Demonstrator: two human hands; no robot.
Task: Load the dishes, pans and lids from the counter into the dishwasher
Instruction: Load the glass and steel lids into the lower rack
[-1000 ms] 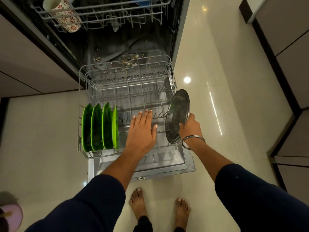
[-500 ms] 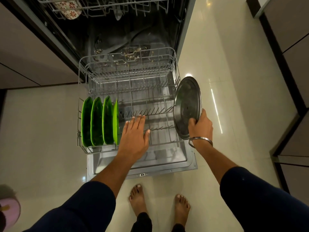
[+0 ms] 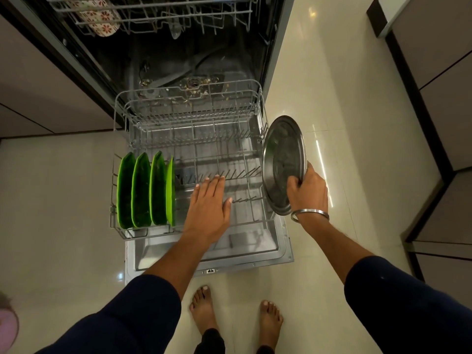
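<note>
The dishwasher's lower rack is pulled out over the open door. Several green plates stand on edge in its left side. My right hand grips a round steel plate by its lower edge, upright, just outside the rack's right side. My left hand hovers flat with straight fingers over the rack's middle tines, holding nothing.
The upper rack at the top holds a flower-patterned cup. Food bits lie on the tub floor. Cabinets run along the right. My bare feet stand on the tiled floor before the door. A pink object sits at bottom left.
My right hand has lifted the steel plate out to the right, from over the rack's right tines to beside the rack. My left hand has drawn back slightly toward me.
</note>
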